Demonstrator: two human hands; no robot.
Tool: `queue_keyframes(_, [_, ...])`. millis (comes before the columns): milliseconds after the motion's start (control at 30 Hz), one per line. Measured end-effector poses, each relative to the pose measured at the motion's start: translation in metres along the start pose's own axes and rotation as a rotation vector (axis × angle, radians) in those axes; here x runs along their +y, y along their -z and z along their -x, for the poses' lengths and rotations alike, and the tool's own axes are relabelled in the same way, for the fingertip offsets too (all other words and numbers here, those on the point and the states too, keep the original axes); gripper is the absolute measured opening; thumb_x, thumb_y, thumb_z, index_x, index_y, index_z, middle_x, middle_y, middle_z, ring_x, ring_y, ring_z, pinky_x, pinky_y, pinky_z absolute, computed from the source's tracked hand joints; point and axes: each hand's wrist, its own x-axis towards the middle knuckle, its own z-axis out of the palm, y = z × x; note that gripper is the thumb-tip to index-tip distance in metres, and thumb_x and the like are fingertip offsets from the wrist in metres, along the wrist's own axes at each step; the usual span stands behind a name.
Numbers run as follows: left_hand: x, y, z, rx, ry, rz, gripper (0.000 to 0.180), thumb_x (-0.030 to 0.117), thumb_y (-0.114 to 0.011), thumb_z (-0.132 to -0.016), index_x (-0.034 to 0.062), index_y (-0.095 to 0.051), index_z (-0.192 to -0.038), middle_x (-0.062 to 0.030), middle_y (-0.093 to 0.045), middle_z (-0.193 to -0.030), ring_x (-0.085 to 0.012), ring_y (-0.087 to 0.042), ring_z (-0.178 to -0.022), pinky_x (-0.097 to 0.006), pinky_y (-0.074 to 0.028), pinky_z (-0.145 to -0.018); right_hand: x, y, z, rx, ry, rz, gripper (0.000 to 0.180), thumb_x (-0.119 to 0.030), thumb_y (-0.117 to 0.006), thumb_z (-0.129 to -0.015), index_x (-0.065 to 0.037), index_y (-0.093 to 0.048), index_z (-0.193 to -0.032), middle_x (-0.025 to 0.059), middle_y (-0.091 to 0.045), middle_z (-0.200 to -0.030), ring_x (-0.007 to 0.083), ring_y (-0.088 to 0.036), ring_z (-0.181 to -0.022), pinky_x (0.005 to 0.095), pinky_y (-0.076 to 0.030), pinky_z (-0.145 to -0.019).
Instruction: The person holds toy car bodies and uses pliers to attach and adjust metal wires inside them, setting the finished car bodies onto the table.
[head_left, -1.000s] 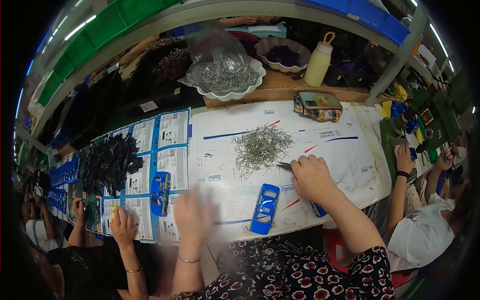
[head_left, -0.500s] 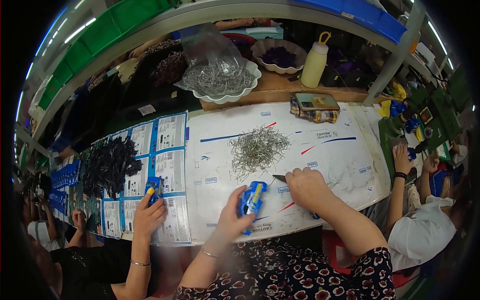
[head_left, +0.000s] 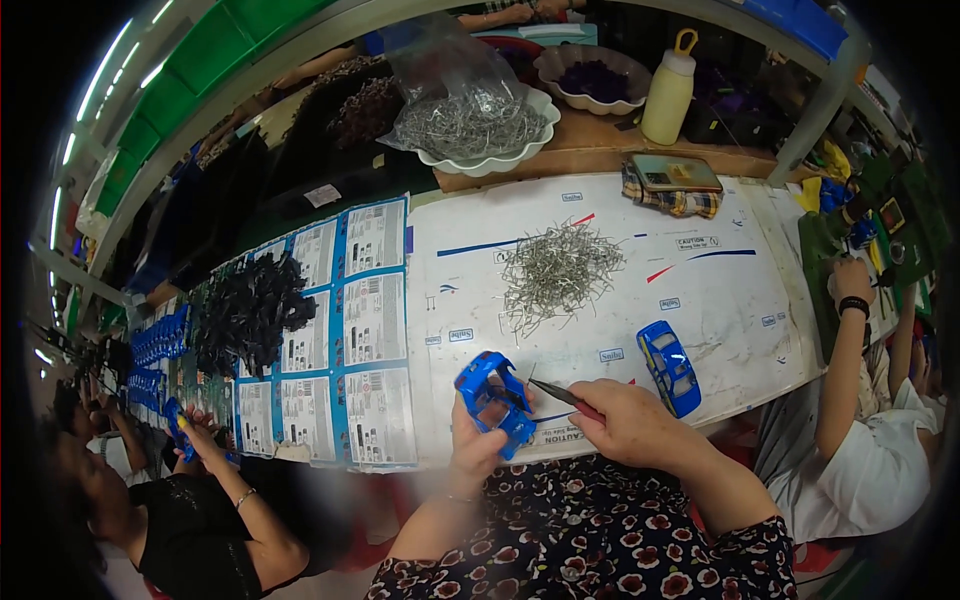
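Note:
My left hand (head_left: 477, 445) holds a blue toy car body (head_left: 494, 389) turned underside up, near the table's front edge. My right hand (head_left: 630, 425) grips dark tweezers (head_left: 557, 392) whose tips reach into the car body. A second blue toy car body (head_left: 669, 366) lies on the white sheet just right of my right hand. A loose pile of thin metal pins (head_left: 556, 270) lies on the sheet beyond both hands.
A white bowl (head_left: 490, 157) heaped with metal pins, a yellow bottle (head_left: 668, 88) and a phone on a checked cloth (head_left: 676, 176) stand at the back. Black parts (head_left: 250, 310) are piled at left. Other people work on both sides, a hand (head_left: 853, 280) at right.
My left hand has picked up the blue car body from the table and brought it to the right. My right hand with the tweezers has come in to meet it.

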Motion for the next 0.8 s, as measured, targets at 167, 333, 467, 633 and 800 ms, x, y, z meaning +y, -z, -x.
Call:
queue_keyframes(167, [0.0098,0.006,-0.003,0.065,0.068,0.158,0.077,0.035,-0.065,-0.074,0.0023,-0.032,-0.135,-0.0214,-0.057,-0.099,-0.0266,-0.059,-0.085,-0.036,-0.049,-0.076,-0.003,-0.0018,0.0039,-0.036,0.0,-0.047,0.019,-0.022,-0.057,-0.085,-0.004,-0.054,-0.092,0.0149,-0.059,-0.082,0.0347,-0.058,-0.079,0.0441,-0.046,-0.069])
queue_keyframes(333, [0.0112,0.0094,-0.0006,0.055,0.061,0.127,0.079,0.043,-0.063,-0.076,0.0051,-0.032,-0.138,-0.0204,-0.058,-0.093,-0.027,-0.059,-0.077,-0.035,-0.05,-0.069,-0.0007,-0.0038,0.0043,-0.055,0.02,-0.059,0.024,-0.019,-0.061,-0.084,-0.002,-0.057,-0.099,0.0143,-0.057,-0.08,0.0318,-0.057,-0.075,0.0396,-0.045,-0.067])
queue_keyframes(467, [0.0106,0.0093,-0.0006,0.036,0.072,0.149,0.081,0.047,-0.063,-0.075,0.005,-0.034,-0.138,-0.0199,-0.058,-0.092,-0.0269,-0.059,-0.076,-0.035,-0.05,-0.068,0.0012,-0.0041,0.0043,-0.069,0.035,-0.111,0.025,-0.019,-0.061,-0.084,-0.001,-0.057,-0.1,0.0146,-0.057,-0.078,0.0317,-0.056,-0.074,0.039,-0.044,-0.067])
queue_keyframes(633, [0.0091,0.0094,-0.0015,0.03,0.082,0.157,0.081,0.047,-0.062,-0.075,0.0051,-0.034,-0.138,-0.0198,-0.058,-0.091,-0.0271,-0.06,-0.075,-0.035,-0.05,-0.068,0.002,-0.0037,0.0039,-0.075,0.034,-0.118,0.025,-0.018,-0.061,-0.084,-0.001,-0.057,-0.101,0.016,-0.058,-0.08,0.0329,-0.057,-0.075,0.0389,-0.045,-0.067])
queue_keyframes(800, [0.0047,0.0108,-0.0036,0.008,0.04,0.228,0.076,0.044,-0.063,-0.079,0.0048,-0.034,-0.137,-0.0188,-0.057,-0.102,-0.0295,-0.061,-0.082,-0.039,-0.051,-0.071,0.0043,-0.006,0.0048,-0.027,0.036,-0.077,0.023,-0.016,-0.06,-0.085,-0.002,-0.058,-0.102,0.0172,-0.06,-0.085,0.0342,-0.059,-0.079,0.0388,-0.047,-0.069])
